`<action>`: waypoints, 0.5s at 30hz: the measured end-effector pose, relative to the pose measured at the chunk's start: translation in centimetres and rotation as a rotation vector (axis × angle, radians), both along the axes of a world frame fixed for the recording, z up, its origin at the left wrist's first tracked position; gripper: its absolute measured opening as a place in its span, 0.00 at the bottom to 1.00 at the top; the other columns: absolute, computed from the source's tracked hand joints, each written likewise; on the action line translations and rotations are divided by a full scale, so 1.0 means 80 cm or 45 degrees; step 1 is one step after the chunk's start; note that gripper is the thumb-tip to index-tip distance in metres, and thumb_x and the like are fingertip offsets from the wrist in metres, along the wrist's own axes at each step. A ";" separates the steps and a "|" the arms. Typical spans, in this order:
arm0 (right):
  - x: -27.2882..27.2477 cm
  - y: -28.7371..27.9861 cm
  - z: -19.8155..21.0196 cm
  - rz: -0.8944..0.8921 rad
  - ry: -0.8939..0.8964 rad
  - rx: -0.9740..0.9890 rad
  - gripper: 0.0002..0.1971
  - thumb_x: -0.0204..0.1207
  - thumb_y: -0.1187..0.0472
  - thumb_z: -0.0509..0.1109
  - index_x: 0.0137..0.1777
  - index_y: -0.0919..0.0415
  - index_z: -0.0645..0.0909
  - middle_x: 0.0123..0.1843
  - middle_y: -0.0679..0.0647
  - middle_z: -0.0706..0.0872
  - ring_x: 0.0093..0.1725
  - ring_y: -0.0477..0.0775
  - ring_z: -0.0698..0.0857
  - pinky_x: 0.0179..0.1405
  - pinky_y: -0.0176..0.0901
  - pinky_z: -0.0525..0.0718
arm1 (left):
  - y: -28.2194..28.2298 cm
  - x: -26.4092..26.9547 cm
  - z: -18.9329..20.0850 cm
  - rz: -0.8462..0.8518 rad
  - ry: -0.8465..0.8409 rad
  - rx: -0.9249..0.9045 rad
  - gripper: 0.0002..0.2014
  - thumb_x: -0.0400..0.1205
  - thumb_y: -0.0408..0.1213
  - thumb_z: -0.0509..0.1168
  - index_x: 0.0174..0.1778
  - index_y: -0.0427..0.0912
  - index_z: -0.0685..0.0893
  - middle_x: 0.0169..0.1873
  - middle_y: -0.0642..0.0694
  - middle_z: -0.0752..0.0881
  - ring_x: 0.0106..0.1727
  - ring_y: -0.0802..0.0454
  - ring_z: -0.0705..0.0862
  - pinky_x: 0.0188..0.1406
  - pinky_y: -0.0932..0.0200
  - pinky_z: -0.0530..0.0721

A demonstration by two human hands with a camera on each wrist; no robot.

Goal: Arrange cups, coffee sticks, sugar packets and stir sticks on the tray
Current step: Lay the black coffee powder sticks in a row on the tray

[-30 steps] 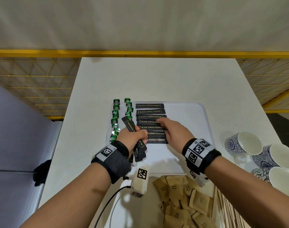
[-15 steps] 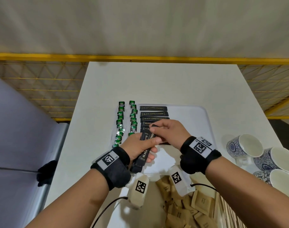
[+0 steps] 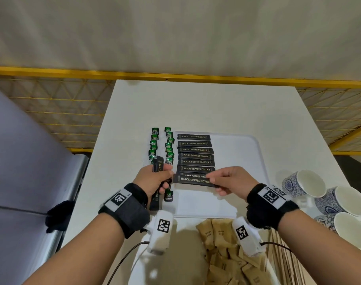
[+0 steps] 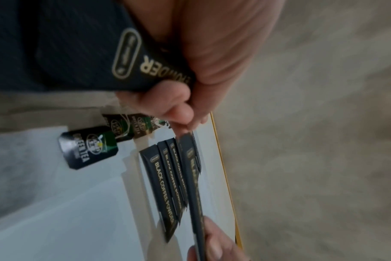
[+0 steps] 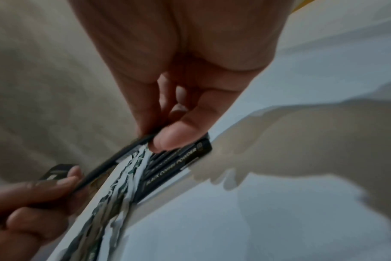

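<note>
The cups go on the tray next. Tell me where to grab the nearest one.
Take the nearest cup by its rim, coming from above: it lies tipped with its open mouth up and towards you, and its handle is hidden among the others.

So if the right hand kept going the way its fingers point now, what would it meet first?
The right hand points left, pinching a coffee stick over the tray. Straight on, that stick's far end would probably meet the left hand, which grips more sticks; depth is unclear.
</note>
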State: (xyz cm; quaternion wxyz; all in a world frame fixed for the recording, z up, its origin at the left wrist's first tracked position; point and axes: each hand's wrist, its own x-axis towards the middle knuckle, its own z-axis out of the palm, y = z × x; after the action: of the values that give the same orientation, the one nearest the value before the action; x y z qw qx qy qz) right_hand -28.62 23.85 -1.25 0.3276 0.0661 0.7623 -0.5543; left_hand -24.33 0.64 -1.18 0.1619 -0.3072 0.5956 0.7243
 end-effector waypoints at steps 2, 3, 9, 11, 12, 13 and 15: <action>0.001 0.005 -0.005 -0.035 -0.008 0.019 0.06 0.77 0.68 0.71 0.49 0.60 0.89 0.34 0.57 0.86 0.27 0.46 0.81 0.32 0.36 0.86 | 0.000 -0.003 -0.001 0.061 -0.001 0.001 0.05 0.81 0.26 0.64 0.47 0.39 0.81 0.34 0.41 0.82 0.18 0.57 0.72 0.12 0.68 0.70; 0.002 0.006 -0.008 -0.054 -0.010 0.032 0.06 0.77 0.69 0.71 0.49 0.61 0.89 0.35 0.58 0.85 0.27 0.47 0.81 0.33 0.37 0.86 | 0.000 -0.004 0.000 0.079 -0.008 0.019 0.04 0.81 0.27 0.63 0.47 0.39 0.81 0.34 0.42 0.82 0.18 0.57 0.72 0.13 0.69 0.69; 0.005 0.001 -0.020 -0.058 0.029 0.166 0.03 0.75 0.68 0.72 0.45 0.62 0.88 0.32 0.57 0.85 0.28 0.49 0.80 0.34 0.39 0.84 | 0.003 -0.011 0.008 0.074 -0.031 0.106 0.03 0.83 0.31 0.63 0.44 0.39 0.80 0.31 0.44 0.81 0.18 0.58 0.72 0.12 0.70 0.69; 0.002 0.000 -0.020 0.011 0.145 0.335 0.01 0.73 0.64 0.75 0.43 0.59 0.88 0.33 0.51 0.86 0.30 0.46 0.82 0.36 0.36 0.83 | 0.005 -0.012 0.008 0.071 -0.032 0.123 0.02 0.83 0.31 0.63 0.45 0.39 0.80 0.32 0.44 0.81 0.18 0.58 0.72 0.12 0.69 0.69; 0.001 0.000 -0.019 0.048 0.225 0.434 0.01 0.72 0.62 0.76 0.42 0.57 0.88 0.33 0.47 0.86 0.31 0.44 0.81 0.37 0.34 0.81 | 0.006 -0.013 0.008 0.069 -0.033 0.132 0.03 0.83 0.32 0.63 0.44 0.39 0.79 0.32 0.44 0.81 0.18 0.58 0.72 0.11 0.69 0.69; -0.002 0.000 -0.018 0.070 0.299 0.506 0.01 0.72 0.61 0.77 0.41 0.56 0.87 0.34 0.44 0.86 0.32 0.42 0.81 0.38 0.33 0.79 | 0.007 -0.013 0.007 0.067 -0.033 0.137 0.03 0.83 0.32 0.63 0.44 0.39 0.79 0.32 0.44 0.81 0.18 0.58 0.72 0.11 0.69 0.69; -0.005 -0.002 -0.014 0.086 0.387 0.530 0.03 0.72 0.61 0.76 0.38 0.54 0.86 0.34 0.42 0.85 0.33 0.42 0.80 0.38 0.33 0.79 | 0.009 -0.013 0.007 0.058 -0.031 0.135 0.04 0.83 0.33 0.64 0.43 0.39 0.79 0.31 0.44 0.80 0.18 0.58 0.72 0.11 0.68 0.69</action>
State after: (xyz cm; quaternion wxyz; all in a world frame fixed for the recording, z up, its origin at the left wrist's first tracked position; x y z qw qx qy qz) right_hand -29.05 23.68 -2.37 0.2068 0.0227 0.9022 -0.3777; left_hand -25.38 1.32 -0.66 0.1686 -0.3205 0.5472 0.7546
